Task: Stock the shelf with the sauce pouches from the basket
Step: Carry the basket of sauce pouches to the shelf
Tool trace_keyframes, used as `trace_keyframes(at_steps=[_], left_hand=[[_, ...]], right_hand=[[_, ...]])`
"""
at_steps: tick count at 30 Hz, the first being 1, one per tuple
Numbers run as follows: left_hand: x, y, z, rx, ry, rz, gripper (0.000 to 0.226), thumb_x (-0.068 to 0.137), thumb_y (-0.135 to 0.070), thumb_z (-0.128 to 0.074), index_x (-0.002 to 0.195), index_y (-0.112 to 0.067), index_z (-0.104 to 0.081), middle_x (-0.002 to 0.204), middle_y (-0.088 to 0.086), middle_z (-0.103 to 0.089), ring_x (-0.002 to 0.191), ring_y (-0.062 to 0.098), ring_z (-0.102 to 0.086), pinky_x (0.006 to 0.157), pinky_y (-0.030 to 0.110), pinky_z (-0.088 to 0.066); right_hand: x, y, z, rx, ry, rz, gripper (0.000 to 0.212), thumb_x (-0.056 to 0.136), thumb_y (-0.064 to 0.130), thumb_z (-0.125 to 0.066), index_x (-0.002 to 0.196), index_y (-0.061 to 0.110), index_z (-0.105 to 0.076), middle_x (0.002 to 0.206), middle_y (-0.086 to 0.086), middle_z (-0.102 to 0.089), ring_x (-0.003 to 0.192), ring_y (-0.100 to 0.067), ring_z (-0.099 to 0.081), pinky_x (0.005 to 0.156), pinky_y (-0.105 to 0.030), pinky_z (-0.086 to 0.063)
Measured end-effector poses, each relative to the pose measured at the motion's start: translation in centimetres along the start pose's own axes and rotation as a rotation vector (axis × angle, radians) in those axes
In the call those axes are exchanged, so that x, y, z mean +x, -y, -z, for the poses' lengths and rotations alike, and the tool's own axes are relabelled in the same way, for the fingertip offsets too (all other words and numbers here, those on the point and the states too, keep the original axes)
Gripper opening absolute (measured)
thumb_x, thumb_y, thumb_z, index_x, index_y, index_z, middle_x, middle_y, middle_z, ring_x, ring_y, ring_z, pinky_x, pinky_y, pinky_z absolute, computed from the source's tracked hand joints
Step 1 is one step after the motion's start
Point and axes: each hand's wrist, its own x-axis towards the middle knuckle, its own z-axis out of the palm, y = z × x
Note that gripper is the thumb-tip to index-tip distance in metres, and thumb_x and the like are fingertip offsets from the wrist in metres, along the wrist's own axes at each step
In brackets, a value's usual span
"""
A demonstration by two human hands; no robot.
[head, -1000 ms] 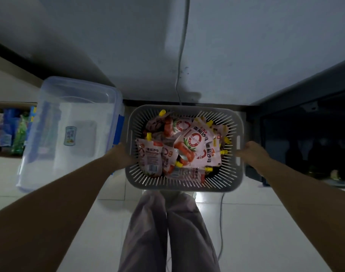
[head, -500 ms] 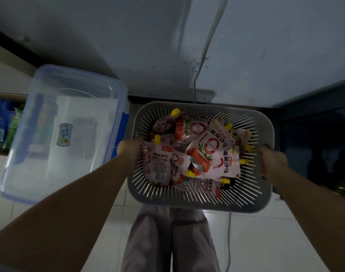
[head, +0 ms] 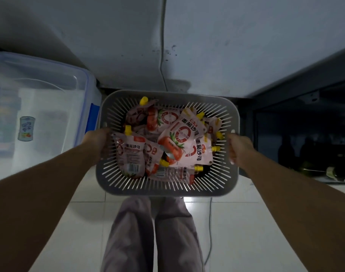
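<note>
Glossy white tiles (head: 246, 232) lie under a grey, slotted, round-cornered plastic basket (head: 163, 190). At its 9 o'clock the left hand (head: 96, 141) and at 3 o'clock the right hand (head: 239, 147) curl their fingers round the rim. Crinkly yellow-capped pouches (head: 179, 138) heap inside. A clear lidded bin (head: 49, 91) sits at 10 o'clock.

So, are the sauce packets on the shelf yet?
Not yet. Done: nothing shows as stocked. In hand: the left hand and right hand grip the sides of the grey basket. Left: the sauce pouches all lie piled inside it, waiting to go onto the shelf, likely the dark one at the right.
</note>
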Motion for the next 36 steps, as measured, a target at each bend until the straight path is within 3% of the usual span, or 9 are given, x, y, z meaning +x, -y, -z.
trace_keyframes(at_steps=[5, 8, 10, 14, 20, 23, 27, 36], left_hand=[[-1.4, 0.4, 0.7, 0.041, 0.021, 0.02, 0.036, 0.092, -0.022, -0.046, 0.058, -0.017, -0.035, 0.053, 0.006, -0.034, 0.022, 0.013, -0.032, 0.023, 0.013, -0.025], [-3.5, 1.1, 2.0, 0.012, 0.065, 0.059, 0.039, 0.095, -0.02, -0.04, 0.057, -0.016, -0.031, 0.031, 0.002, -0.037, 0.015, 0.009, -0.029, 0.022, 0.009, -0.023], [-5.2, 1.9, 3.1, -0.045, 0.076, 0.079, 0.041, 0.096, -0.018, -0.038, 0.056, -0.015, -0.03, 0.019, -0.002, -0.031, 0.012, 0.006, -0.025, 0.025, 0.004, -0.022], [-8.6, 4.3, 6.0, -0.122, 0.035, 0.114, 0.041, 0.092, -0.019, -0.045, 0.053, -0.015, -0.032, 0.02, -0.006, -0.029, 0.013, 0.007, -0.022, 0.029, 0.003, -0.02], [-12.8, 8.9, 11.9, -0.31, 0.002, 0.102, 0.041, 0.094, -0.022, -0.044, 0.056, -0.017, -0.03, 0.025, -0.006, -0.026, 0.018, 0.006, -0.018, 0.031, 0.005, -0.018], [-15.8, 11.0, 14.9, -0.421, -0.041, 0.107, 0.041, 0.094, -0.022, -0.043, 0.056, -0.018, -0.028, 0.025, -0.006, -0.025, 0.018, 0.006, -0.017, 0.031, 0.004, -0.018], [-20.1, 14.9, 19.1, -0.569, -0.073, 0.111, 0.043, 0.094, -0.022, -0.043, 0.055, -0.019, -0.027, 0.026, -0.005, -0.025, 0.019, 0.006, -0.018, 0.031, 0.005, -0.018], [-27.7, 27.6, 27.4, -0.939, -0.193, 0.225, 0.042, 0.096, -0.022, -0.037, 0.055, -0.02, -0.027, 0.029, -0.007, -0.024, 0.02, 0.007, -0.018, 0.03, 0.007, -0.018]], right_hand=[[-2.1, -0.5, 0.2, -0.019, -0.017, -0.007, 0.033, 0.09, 0.017, -0.051, 0.059, 0.013, -0.042, 0.028, 0.002, -0.038, 0.014, -0.004, -0.029, 0.027, -0.007, -0.022], [-4.6, 0.5, 0.7, -0.054, -0.016, 0.015, 0.029, 0.091, 0.013, -0.049, 0.062, 0.012, -0.044, 0.048, -0.003, -0.039, 0.015, -0.004, -0.031, 0.027, -0.006, -0.023], [-6.4, 1.2, 0.8, -0.076, 0.003, 0.032, 0.026, 0.091, 0.012, -0.048, 0.065, 0.011, -0.047, 0.05, -0.004, -0.042, 0.02, -0.007, -0.038, 0.027, -0.005, -0.024], [-9.8, 1.8, 0.9, -0.112, 0.05, 0.061, 0.03, 0.09, 0.01, -0.05, 0.061, 0.013, -0.042, 0.021, 0.006, -0.035, 0.014, -0.005, -0.03, 0.026, -0.007, -0.023], [-15.5, 3.2, 0.0, -0.334, 0.171, 0.188, 0.028, 0.092, 0.016, -0.048, 0.064, 0.013, -0.046, 0.054, -0.003, -0.041, 0.024, -0.008, -0.038, 0.029, -0.011, -0.025], [-18.4, 4.3, -1.6, -0.453, 0.218, 0.252, 0.027, 0.091, 0.017, -0.047, 0.065, 0.014, -0.046, 0.054, -0.003, -0.038, 0.04, -0.014, -0.032, 0.036, -0.018, -0.025], [-22.8, 5.1, -5.0, -0.594, 0.305, 0.379, 0.031, 0.09, 0.017, -0.047, 0.06, 0.014, -0.043, 0.051, -0.003, -0.029, 0.031, -0.012, -0.023, 0.031, -0.013, -0.019], [-35.4, 2.3, -16.7, -0.966, 0.517, 0.606, 0.031, 0.092, 0.021, -0.045, 0.062, 0.016, -0.042, 0.051, -0.001, -0.029, 0.041, -0.014, -0.022, 0.033, -0.018, -0.021]])
